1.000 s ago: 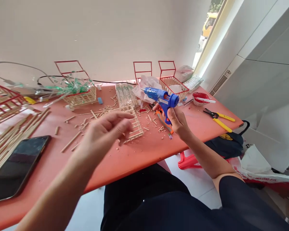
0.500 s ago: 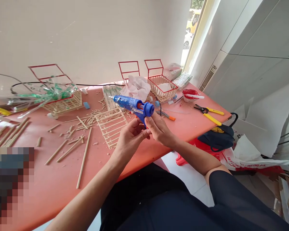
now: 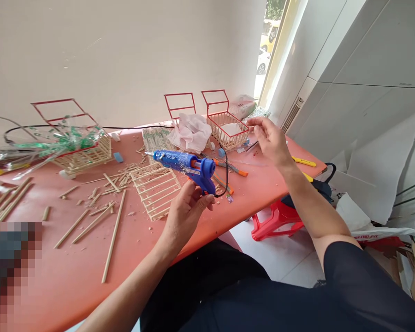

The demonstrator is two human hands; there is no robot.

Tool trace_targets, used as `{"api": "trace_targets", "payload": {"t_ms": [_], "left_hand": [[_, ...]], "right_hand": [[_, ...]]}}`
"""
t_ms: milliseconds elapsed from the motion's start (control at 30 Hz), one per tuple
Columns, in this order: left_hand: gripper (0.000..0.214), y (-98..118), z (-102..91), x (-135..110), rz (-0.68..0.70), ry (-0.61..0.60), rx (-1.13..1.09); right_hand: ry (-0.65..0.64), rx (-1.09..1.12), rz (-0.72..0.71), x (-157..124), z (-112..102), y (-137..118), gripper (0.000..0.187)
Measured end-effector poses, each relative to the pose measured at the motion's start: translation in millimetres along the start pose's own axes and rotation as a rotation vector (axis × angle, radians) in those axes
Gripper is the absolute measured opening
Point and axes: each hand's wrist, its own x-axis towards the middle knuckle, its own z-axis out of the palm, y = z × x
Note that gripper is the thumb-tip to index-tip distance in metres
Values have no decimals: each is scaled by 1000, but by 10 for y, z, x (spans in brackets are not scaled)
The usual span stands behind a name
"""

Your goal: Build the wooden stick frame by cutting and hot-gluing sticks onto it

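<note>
A blue glue gun [image 3: 183,163] is gripped at its handle by my left hand [image 3: 188,207], its nozzle pointing left over the table. From the handle a black cord [image 3: 227,168] curves down and back. My right hand [image 3: 270,140] is over the table's right side with loosely bent fingers apart and nothing seen in them. Its fingertips are by the right corner of a small stick basket with a red rim [image 3: 230,131], and just behind lies a clear plastic pack [image 3: 262,112]. Below the glue gun rests a flat lattice of thin wooden sticks [image 3: 155,196].
Loose wooden sticks [image 3: 114,235] and short offcuts lie across the red table [image 3: 76,286]. At the left stands another stick basket [image 3: 103,152] under green-and-clear plastic. Orange-handled pliers [image 3: 240,172] lie mid-right; yellow handles [image 3: 304,161] show behind my right forearm. A red stool [image 3: 275,223] stands below.
My right hand has left the glue gun and moved right and back across the table, now covering the red bowl. My left hand still holds the glue gun, slightly lower in view.
</note>
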Motion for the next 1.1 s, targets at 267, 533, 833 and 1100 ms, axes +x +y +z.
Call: {"api": "trace_targets", "payload": {"t_ms": [267,533,833,1100], "left_hand": [[18,-77,-33,-46,-21,36,41],[18,-31,-50,-58,-32,48,43],[14,-124,-35,-55,12,18,1],[15,-13,-37,-46,-9,21,24]], "right_hand": [[-344,-567,-19,811,39,357,23],[-397,-853,-105,1436,39,920,41],[-332,-963,30,566,-77,782,17],[-296,-960,65,422,144,758,21]]}}
